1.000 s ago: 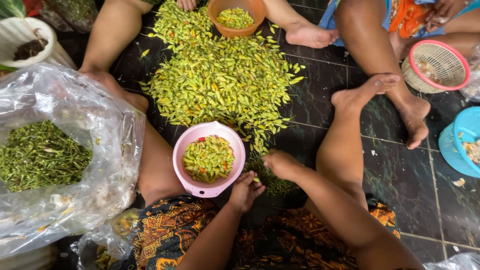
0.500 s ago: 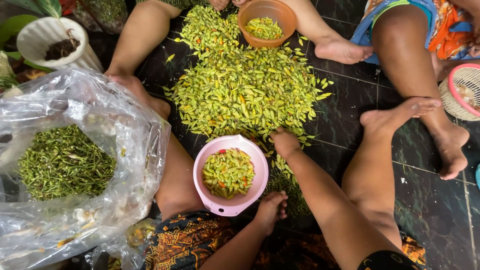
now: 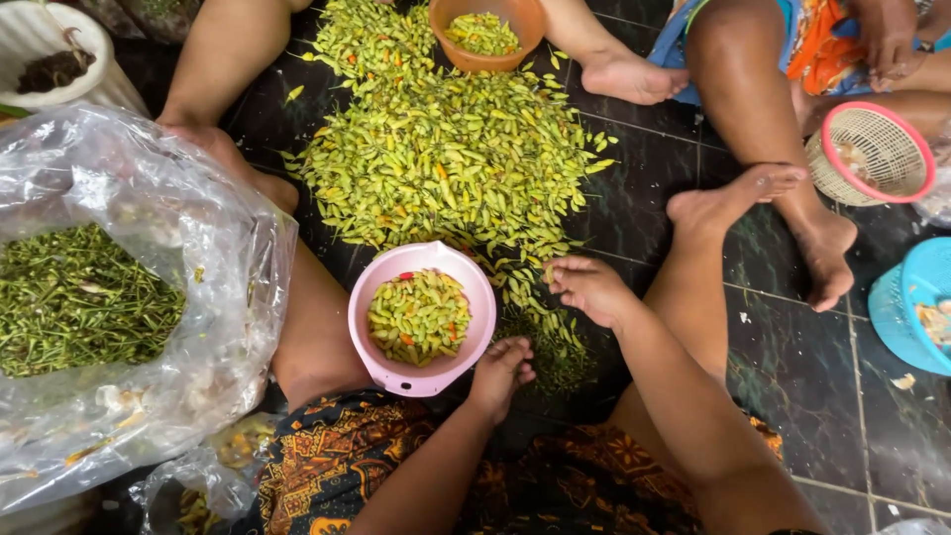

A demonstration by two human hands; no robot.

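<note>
- The person's right hand (image 3: 586, 286) reaches out over the near edge of the big heap of small yellow-green chilli peppers (image 3: 446, 149) spread on the dark tiled floor (image 3: 792, 367); its fingers curl down with the tips drawn together among the loose peppers, though whether a pepper is actually pinched between them cannot be told.
- The person's left hand (image 3: 500, 372) rests just beside the round pink plastic bowl (image 3: 423, 319), at its lower right rim; the fingers are loosely bunched and point toward the floor, and it cannot be seen whether they hold anything.
- The pink bowl sits between the person's bare legs, touching the near fringe of the heap, and holds a layer of yellow-green peppers with a few orange and red ones.
- The heap lies beyond both hands, running from the pink bowl up to an orange plastic bowl (image 3: 485, 35) at the far side, which also holds peppers.
- To the left, well apart from the hands, a clear plastic bag (image 3: 213, 297) lies open and is filled with thin green stems (image 3: 79, 297).
- On the right, another person's bare legs and feet (image 3: 783, 188) rest on the tiles, near a small woven basket with a pink rim (image 3: 872, 154) and a turquoise plastic basket (image 3: 916, 307).
</note>
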